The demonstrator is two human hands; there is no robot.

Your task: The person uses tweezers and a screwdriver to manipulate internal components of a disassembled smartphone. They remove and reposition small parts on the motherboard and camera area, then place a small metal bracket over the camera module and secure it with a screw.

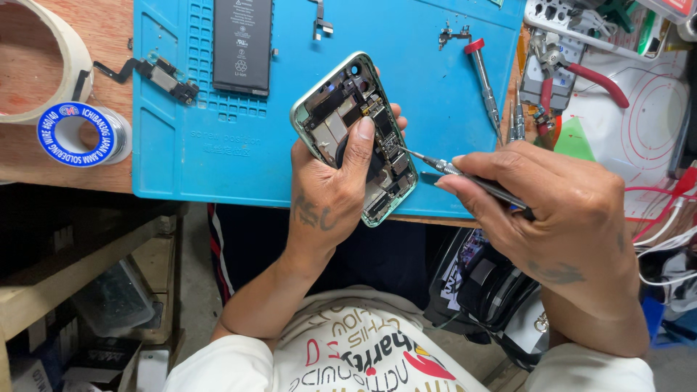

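The opened, pale-green-framed smartphone body, its screen off and its circuit boards and connectors exposed, is held above the near edge of the blue silicone repair mat. Its long axis runs diagonally, the camera end pointing up and to the left, the lower end down and to the right. The left hand comes up from below with the wrist bent back; its fingers wrap behind the frame and the thumb presses flat on the internals, so the hand is closed firmly around the phone. The right hand reaches in from the right, its fingers curled tight around a slim metal precision screwdriver whose tip points left and touches the boards near the phone's right edge.

On the mat, beyond the phone, lie a black rectangular battery with white printing, a small flex-cable part at the mat's left border, and a red-capped screwdriver lying lengthwise. Left of the mat, on the wooden bench, sit a spool of solder wire with a round blue-and-white label and a cream tape roll. At the right are red-handled pliers.
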